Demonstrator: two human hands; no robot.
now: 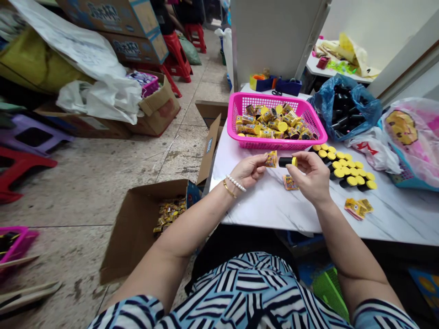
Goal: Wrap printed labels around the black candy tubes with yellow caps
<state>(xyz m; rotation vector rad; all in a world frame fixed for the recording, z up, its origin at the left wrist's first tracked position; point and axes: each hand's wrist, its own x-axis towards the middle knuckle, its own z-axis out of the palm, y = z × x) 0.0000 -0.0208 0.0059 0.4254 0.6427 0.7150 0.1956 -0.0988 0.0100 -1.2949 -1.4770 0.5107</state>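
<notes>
My left hand [252, 170] pinches a small yellow printed wrapper sleeve [271, 159] by its left side. Just right of it, my right hand [312, 176] grips a short black tube with a yellow cap [286, 162], held sideways by the cap end. The tube's black end points at the sleeve, with a small gap between them. Below the hands, a few flat printed sleeves [290, 182] lie on the white marbled table [260, 208]. More flat sleeves [357, 208] lie right of my right wrist. Several yellow-capped black tubes [350, 171] stand or lean in a group to the right.
Behind my hands sits a pink basket [274, 144] of wrapped tubes. A blue plastic bag [368, 107] holding black tubes and a wrapped bundle [411, 137] are at right. On the floor at left stands an open cardboard box [128, 228] with wrapped tubes inside.
</notes>
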